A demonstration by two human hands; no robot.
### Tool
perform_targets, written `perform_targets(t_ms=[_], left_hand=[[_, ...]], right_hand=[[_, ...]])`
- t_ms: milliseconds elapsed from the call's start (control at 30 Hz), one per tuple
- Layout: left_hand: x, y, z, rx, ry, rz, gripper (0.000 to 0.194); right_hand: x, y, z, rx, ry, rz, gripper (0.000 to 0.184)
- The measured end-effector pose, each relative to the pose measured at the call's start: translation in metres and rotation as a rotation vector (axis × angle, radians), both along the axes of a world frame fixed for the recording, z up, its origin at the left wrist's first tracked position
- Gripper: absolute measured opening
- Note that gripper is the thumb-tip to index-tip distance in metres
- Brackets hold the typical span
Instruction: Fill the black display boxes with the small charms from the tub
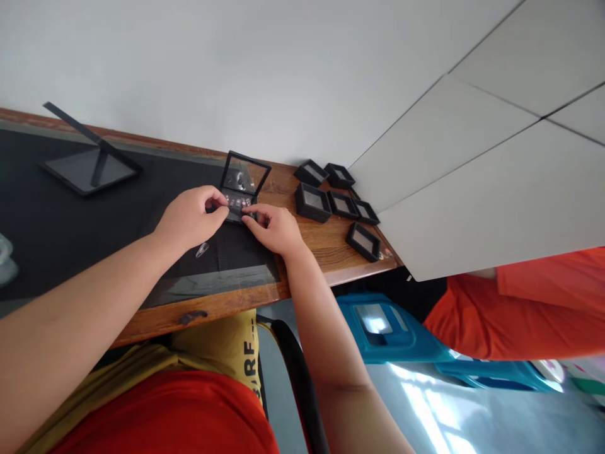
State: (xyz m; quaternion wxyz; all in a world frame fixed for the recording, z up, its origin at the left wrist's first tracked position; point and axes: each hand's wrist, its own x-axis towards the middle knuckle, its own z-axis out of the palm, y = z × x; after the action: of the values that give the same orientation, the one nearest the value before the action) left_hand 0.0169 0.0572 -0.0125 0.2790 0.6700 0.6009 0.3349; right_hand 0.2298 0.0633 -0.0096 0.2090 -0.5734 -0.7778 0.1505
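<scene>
A small black case (237, 217) lies on the dark mat with its clear-windowed lid (246, 174) standing up. Inside are several small pinkish, shiny pieces (236, 202) that look like press-on nails. My left hand (196, 214) is at the case's left side, thumb and forefinger curled together in a pinch. From the right, my right hand (274, 227) reaches over the case's front edge, thumb and forefinger nearly together at the pieces. What either pinch holds is too small to tell. A clear nail-shaped piece (202, 250) lies on the mat below my left hand.
Several black window boxes (313, 200) stand on the wooden table at the right, by a white partition (472, 183). A tablet-like flat panel (92, 170) with a raised bar lies at the left. Beyond the partition are a person's orange sleeve (553, 302) and a blue plastic stool (397, 334).
</scene>
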Motion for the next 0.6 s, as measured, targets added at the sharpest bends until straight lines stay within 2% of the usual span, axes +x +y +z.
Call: perform_targets(t_ms=[200,400,600], left_hand=[[-0.001,0.002,-0.003,0.024,0.023,-0.017,0.023],[-0.001,0.008,-0.014,0.207,0.118,-0.087,0.024],[0.008,0.004,-0.019,0.213,0.210,-0.055,0.030]], right_hand=[[-0.001,0.001,0.000,-0.012,-0.021,-0.006,0.030],[-0.001,0.001,0.000,-0.014,-0.007,0.013,0.030],[-0.003,0.000,-0.003,0.010,-0.029,0.046,0.030]])
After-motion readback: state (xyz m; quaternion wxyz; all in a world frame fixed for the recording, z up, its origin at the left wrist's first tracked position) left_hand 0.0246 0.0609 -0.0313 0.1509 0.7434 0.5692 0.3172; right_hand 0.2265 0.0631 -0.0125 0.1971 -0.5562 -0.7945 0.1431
